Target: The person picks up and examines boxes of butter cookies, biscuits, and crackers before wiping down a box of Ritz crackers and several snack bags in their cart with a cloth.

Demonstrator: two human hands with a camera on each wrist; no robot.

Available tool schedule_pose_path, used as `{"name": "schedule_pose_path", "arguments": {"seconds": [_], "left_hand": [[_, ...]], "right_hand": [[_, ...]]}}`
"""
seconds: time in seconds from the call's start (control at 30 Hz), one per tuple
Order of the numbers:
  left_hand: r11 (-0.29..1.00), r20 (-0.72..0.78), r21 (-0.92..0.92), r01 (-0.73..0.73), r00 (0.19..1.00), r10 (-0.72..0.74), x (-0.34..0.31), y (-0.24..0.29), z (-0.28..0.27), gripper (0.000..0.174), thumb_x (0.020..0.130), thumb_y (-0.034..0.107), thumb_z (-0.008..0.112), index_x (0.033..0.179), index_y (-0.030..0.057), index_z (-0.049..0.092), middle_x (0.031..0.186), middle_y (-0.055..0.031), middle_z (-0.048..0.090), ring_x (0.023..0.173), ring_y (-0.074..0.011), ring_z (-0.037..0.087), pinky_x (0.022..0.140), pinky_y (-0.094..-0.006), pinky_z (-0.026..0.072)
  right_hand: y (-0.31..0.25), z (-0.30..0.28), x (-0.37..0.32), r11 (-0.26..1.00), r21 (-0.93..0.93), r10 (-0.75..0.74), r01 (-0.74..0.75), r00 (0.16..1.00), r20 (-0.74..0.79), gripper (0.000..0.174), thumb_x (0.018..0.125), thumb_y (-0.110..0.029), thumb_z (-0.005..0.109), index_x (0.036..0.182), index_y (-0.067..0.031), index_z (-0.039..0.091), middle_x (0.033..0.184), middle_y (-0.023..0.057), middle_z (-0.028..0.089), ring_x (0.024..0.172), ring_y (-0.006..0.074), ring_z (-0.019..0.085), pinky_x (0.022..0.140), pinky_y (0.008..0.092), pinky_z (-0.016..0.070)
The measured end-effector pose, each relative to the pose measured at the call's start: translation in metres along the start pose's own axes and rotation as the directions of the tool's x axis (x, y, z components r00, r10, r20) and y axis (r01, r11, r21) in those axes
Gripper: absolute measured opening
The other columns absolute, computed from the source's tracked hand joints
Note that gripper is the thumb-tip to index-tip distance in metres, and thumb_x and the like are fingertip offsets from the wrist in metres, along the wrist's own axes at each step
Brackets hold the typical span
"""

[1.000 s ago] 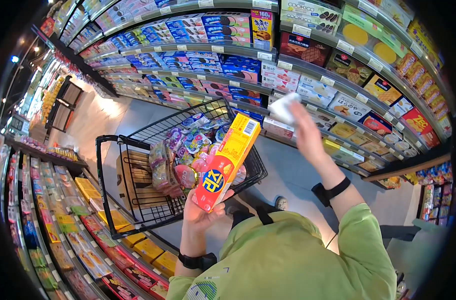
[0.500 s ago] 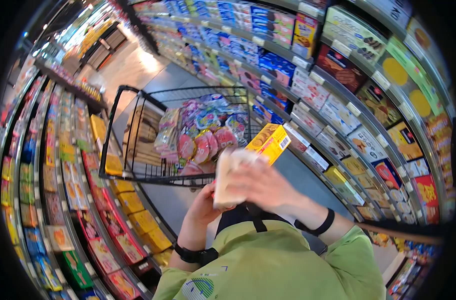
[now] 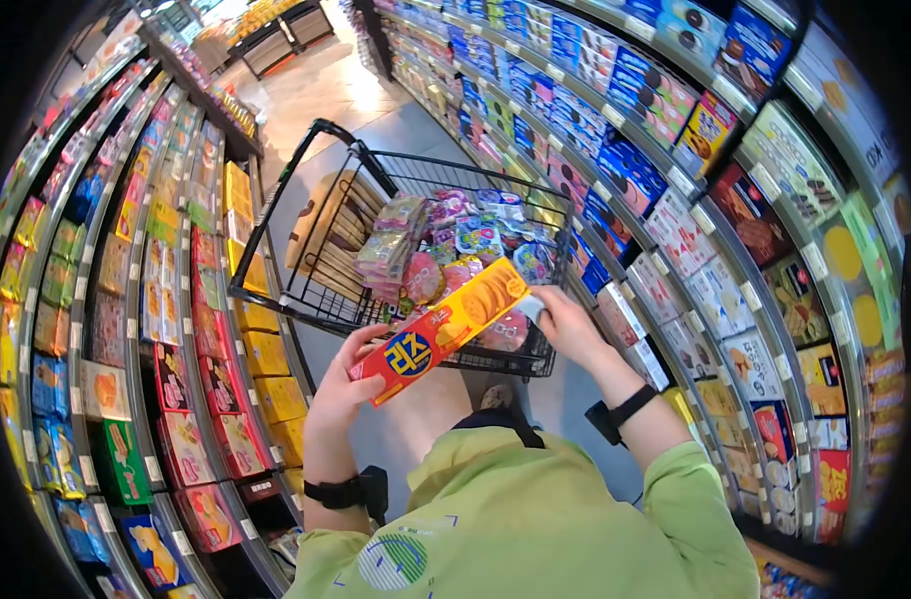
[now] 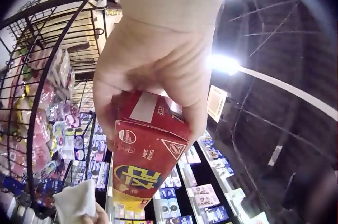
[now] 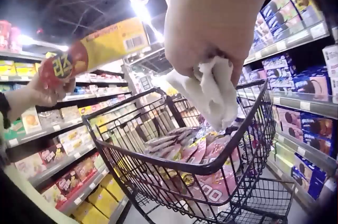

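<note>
In the head view my left hand (image 3: 338, 387) grips the red end of a long red and yellow cracker box (image 3: 446, 329), fingers and thumb around its sides. The left wrist view shows the box's red end flap (image 4: 145, 110) between thumb and fingers. My right hand (image 3: 573, 327) is by the yellow end of the box. It pinches a crumpled white cloth (image 5: 211, 92), which hangs from the fingers in the right wrist view, apart from the box. Below both hands stands a black wire shopping cart (image 3: 276, 225) with many colourful snack packs (image 3: 426, 270) in it.
Shelves of boxed cookies (image 3: 635, 165) line the right side, close to the cart. On the left, another shelf row holds snack boxes (image 3: 266, 354). A brown carton (image 3: 321, 235) sits at the cart's handle end. The tiled aisle floor (image 3: 416, 135) runs ahead.
My right hand with the white cloth has come from beside the right shelf, across the box, to its far end. The box has turned from upright to slanting. The view has swung right.
</note>
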State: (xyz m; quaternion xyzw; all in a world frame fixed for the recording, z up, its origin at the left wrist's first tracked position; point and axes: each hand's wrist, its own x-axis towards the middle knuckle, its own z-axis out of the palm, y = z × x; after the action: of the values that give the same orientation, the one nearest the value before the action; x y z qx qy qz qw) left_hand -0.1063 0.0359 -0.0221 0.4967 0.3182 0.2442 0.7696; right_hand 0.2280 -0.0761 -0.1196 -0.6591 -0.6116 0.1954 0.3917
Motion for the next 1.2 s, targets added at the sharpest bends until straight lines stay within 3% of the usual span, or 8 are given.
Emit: {"name": "schedule_pose_path", "arguments": {"seconds": [0.2, 0.33, 0.37, 0.47, 0.67, 0.77, 0.9, 1.2], "left_hand": [[0.996, -0.041, 0.051, -0.069, 0.997, 0.071, 0.023, 0.011, -0.016, 0.067, 0.064, 0.013, 0.074, 0.125, 0.0056, 0.048, 0.114, -0.0105, 0.056, 0.106, -0.0189, 0.056, 0.094, -0.0314, 0.044], [0.999, 0.004, 0.048, -0.014, 1.0, 0.014, 0.047, 0.011, -0.025, 0.058, 0.065, 0.013, 0.075, 0.118, 0.0036, 0.053, 0.111, -0.0078, 0.059, 0.103, -0.0165, 0.057, 0.093, -0.031, 0.0454], [1.0, 0.05, -0.014, -0.011, 0.999, 0.012, 0.055, 0.011, -0.024, 0.057, 0.064, 0.014, 0.076, 0.116, 0.002, 0.054, 0.111, -0.0077, 0.06, 0.103, -0.0159, 0.058, 0.093, -0.0306, 0.0458], [0.999, 0.16, -0.024, 0.029, 0.987, -0.024, 0.082, 0.012, -0.017, 0.058, 0.064, 0.015, 0.076, 0.116, 0.0014, 0.055, 0.113, -0.0078, 0.06, 0.105, -0.0158, 0.058, 0.094, -0.0303, 0.0451], [0.999, 0.359, 0.031, 0.032, 0.932, -0.041, 0.13, 0.021, 0.021, 0.067, 0.063, 0.012, 0.081, 0.122, 0.0008, 0.052, 0.116, -0.0085, 0.059, 0.107, -0.0166, 0.057, 0.095, -0.0308, 0.045], [0.991, 0.252, 0.133, 0.02, 0.966, -0.053, 0.141, 0.036, 0.049, 0.071, 0.063, -0.001, 0.081, 0.126, -0.0003, 0.048, 0.117, -0.0097, 0.059, 0.109, -0.0172, 0.057, 0.096, -0.0325, 0.0453], [0.942, 0.42, 0.325, -0.088, 0.905, -0.06, 0.165, 0.033, 0.066, 0.075, 0.06, -0.002, 0.084, 0.126, 0.002, 0.05, 0.119, -0.0086, 0.058, 0.11, -0.0159, 0.056, 0.097, -0.0325, 0.0447], [0.943, 0.68, 0.164, -0.288, 0.726, 0.104, 0.203, 0.017, 0.135, 0.066, 0.063, 0.0, 0.084, 0.121, 0.0019, 0.053, 0.126, -0.0121, 0.056, 0.116, -0.0188, 0.054, 0.098, -0.033, 0.0448]], "right_hand": [[0.054, 0.036, 0.045, 0.963, -0.268, 0.047, -0.009, 0.99, 0.133, 0.041, 0.086, -0.013, 0.054, 0.125, -0.002, 0.05, 0.126, 0.0202, 0.053, 0.119, 0.0362, 0.049, 0.102, 0.0431, 0.0383], [0.032, 0.001, 0.044, 0.919, 0.341, 0.198, -0.198, 0.98, 0.037, 0.039, 0.096, -0.026, 0.051, 0.127, -0.0018, 0.051, 0.122, 0.0132, 0.058, 0.112, 0.0237, 0.056, 0.097, 0.0335, 0.0415], [-0.002, -0.024, 0.044, 0.729, 0.564, 0.368, -0.388, 0.917, 0.154, 0.046, 0.098, -0.036, 0.047, 0.133, -0.0056, 0.047, 0.123, 0.0092, 0.057, 0.108, 0.0163, 0.055, 0.093, 0.0304, 0.0431], [-0.046, -0.065, 0.036, 0.39, 0.836, 0.372, -0.386, 0.896, 0.24, 0.06, 0.096, -0.049, 0.045, 0.139, -0.0076, 0.039, 0.128, 0.0073, 0.052, 0.11, 0.0127, 0.051, 0.092, 0.0273, 0.042], [-0.051, -0.091, 0.007, 0.672, 0.672, 0.365, -0.311, 0.929, 0.064, 0.062, 0.091, -0.033, 0.062, 0.14, -0.0043, 0.037, 0.13, 0.0077, 0.049, 0.116, 0.0153, 0.05, 0.098, 0.031, 0.0396], [-0.056, -0.109, -0.014, 0.648, 0.722, 0.401, -0.243, 0.915, -0.051, 0.066, 0.086, -0.02, 0.07, 0.14, -0.0038, 0.036, 0.134, 0.0081, 0.046, 0.121, 0.0177, 0.047, 0.102, 0.0321, 0.0376], [-0.064, -0.126, -0.046, 0.644, 0.748, 0.421, -0.163, 0.891, -0.168, 0.069, 0.079, -0.005, 0.072, 0.138, -0.0043, 0.037, 0.136, 0.0087, 0.045, 0.126, 0.0199, 0.045, 0.105, 0.0335, 0.0361], [-0.076, -0.136, -0.114, 0.736, 0.677, 0.446, 0.004, 0.75, -0.489, 0.067, 0.068, 0.012, 0.071, 0.127, -0.0064, 0.045, 0.133, 0.0101, 0.048, 0.122, 0.02, 0.047, 0.104, 0.0347, 0.0377]]}}
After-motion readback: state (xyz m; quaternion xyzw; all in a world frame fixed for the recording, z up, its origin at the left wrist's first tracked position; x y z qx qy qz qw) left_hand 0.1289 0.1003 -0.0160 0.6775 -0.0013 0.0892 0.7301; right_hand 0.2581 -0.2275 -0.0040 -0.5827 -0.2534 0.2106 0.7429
